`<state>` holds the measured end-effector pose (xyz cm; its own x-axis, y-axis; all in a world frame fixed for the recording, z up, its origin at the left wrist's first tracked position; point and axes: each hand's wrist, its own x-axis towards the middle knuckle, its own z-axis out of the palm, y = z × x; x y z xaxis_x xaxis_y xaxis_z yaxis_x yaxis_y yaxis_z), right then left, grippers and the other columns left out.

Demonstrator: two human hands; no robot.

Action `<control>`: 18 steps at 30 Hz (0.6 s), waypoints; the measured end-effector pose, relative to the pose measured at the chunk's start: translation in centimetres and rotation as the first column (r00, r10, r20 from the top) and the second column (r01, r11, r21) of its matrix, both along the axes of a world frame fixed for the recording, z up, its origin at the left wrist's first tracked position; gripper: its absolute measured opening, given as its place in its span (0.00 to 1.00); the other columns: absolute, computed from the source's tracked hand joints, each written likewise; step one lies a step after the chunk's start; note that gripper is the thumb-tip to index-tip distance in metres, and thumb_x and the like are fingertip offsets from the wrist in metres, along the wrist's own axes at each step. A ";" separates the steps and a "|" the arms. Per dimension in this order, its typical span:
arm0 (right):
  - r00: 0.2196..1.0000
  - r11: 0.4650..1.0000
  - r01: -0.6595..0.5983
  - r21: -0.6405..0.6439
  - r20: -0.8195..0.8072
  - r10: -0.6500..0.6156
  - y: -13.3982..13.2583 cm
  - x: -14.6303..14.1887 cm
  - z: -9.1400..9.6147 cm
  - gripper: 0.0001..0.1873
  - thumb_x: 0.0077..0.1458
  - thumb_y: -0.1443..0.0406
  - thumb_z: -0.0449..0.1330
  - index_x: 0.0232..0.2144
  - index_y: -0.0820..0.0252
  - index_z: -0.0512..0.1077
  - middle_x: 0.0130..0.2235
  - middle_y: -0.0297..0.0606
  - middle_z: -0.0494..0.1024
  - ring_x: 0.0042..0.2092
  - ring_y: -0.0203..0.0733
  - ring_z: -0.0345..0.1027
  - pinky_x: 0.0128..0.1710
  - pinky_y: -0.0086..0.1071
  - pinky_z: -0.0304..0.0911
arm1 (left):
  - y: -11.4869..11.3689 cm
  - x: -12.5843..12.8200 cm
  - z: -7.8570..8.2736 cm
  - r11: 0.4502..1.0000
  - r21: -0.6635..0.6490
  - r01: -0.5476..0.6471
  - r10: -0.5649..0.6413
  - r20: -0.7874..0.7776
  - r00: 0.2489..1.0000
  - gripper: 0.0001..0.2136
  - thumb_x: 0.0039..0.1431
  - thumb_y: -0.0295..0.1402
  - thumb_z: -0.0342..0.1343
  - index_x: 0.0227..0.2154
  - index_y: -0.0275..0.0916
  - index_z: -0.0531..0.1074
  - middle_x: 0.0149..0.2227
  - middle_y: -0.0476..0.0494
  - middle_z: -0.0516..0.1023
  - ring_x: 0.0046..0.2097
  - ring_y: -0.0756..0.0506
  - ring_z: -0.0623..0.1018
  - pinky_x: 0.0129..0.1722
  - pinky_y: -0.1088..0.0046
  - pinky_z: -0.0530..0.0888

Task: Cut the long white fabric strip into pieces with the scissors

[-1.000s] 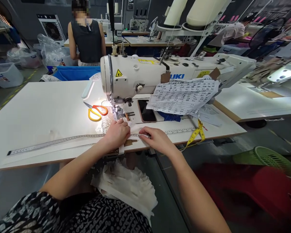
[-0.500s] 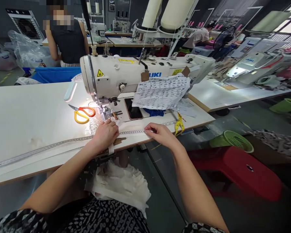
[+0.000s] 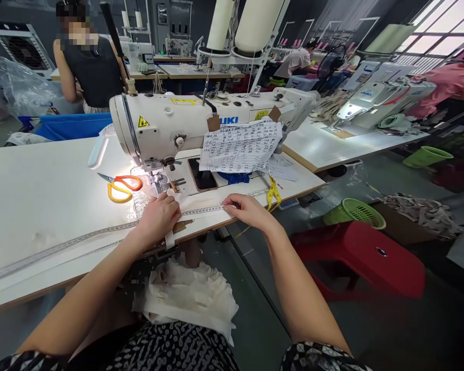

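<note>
My left hand [image 3: 159, 217] lies on a narrow white strip [image 3: 204, 211] just in front of the presser foot [image 3: 157, 181] of a white sewing machine [image 3: 201, 123], fingers curled down onto it. My right hand [image 3: 244, 208] pinches the same strip farther right, holding it taut over a measuring tape [image 3: 62, 246] fixed along the table's front edge. The strip's end hangs over that edge at my left hand. A pile of white fabric pieces [image 3: 185, 296] rests on my lap.
Orange and yellow scissors [image 3: 119, 185] lie left of the needle. A handwritten sheet [image 3: 242, 147] is taped to the machine, a yellow tape [image 3: 271, 193] hangs beside it. A red stool [image 3: 365, 255] and green basket [image 3: 353, 212] stand right. Another person [image 3: 87, 64] stands behind the table.
My right hand has slid rightward along the strip, away from my left hand. My head has turned right, so the machine and table shift left in view.
</note>
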<state>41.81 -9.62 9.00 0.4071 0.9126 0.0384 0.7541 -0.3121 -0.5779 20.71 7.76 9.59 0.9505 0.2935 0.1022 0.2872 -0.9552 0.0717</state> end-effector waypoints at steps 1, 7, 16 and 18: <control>1.000 1.000 0.000 -0.001 -0.003 0.000 0.0 0.0 -0.1 0.12 0.51 0.58 0.53 0.31 0.59 0.72 0.29 0.36 0.73 0.30 0.39 0.63 0.29 0.30 0.54 | 0.0 0.0 0.0 1.000 0.004 -0.001 0.001 -0.001 1.000 0.10 0.62 0.31 0.46 0.30 0.36 0.72 0.36 0.40 0.76 0.43 0.40 0.71 0.37 0.65 0.66; 1.000 1.000 0.002 0.005 -0.013 -0.002 -0.1 0.0 -0.1 0.12 0.52 0.58 0.53 0.30 0.59 0.71 0.30 0.36 0.74 0.31 0.39 0.63 0.29 0.30 0.54 | 0.0 0.0 0.0 1.000 0.029 0.005 -0.005 -0.001 1.000 0.10 0.62 0.31 0.47 0.29 0.37 0.71 0.36 0.41 0.76 0.43 0.40 0.71 0.36 0.65 0.66; 1.000 1.000 0.000 0.022 -0.010 0.001 -0.1 0.0 -0.4 0.12 0.52 0.58 0.53 0.30 0.59 0.71 0.29 0.35 0.72 0.30 0.39 0.61 0.30 0.30 0.53 | 0.0 0.0 0.0 1.000 0.007 -0.006 0.006 -0.027 1.000 0.10 0.62 0.32 0.47 0.31 0.36 0.72 0.37 0.40 0.76 0.44 0.40 0.71 0.39 0.65 0.67; 1.000 1.000 -0.003 0.023 -0.011 0.004 -0.1 0.1 -0.5 0.12 0.52 0.58 0.53 0.30 0.59 0.71 0.29 0.36 0.72 0.30 0.39 0.61 0.29 0.30 0.53 | 0.0 0.1 0.0 1.000 -0.003 -0.015 0.015 -0.035 0.999 0.10 0.62 0.31 0.47 0.31 0.36 0.72 0.37 0.40 0.76 0.44 0.40 0.71 0.39 0.64 0.67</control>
<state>41.90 -9.73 8.50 0.4044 0.9129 0.0550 0.7489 -0.2961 -0.5928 20.77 7.77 9.58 0.9490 0.3078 0.0683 0.3037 -0.9506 0.0649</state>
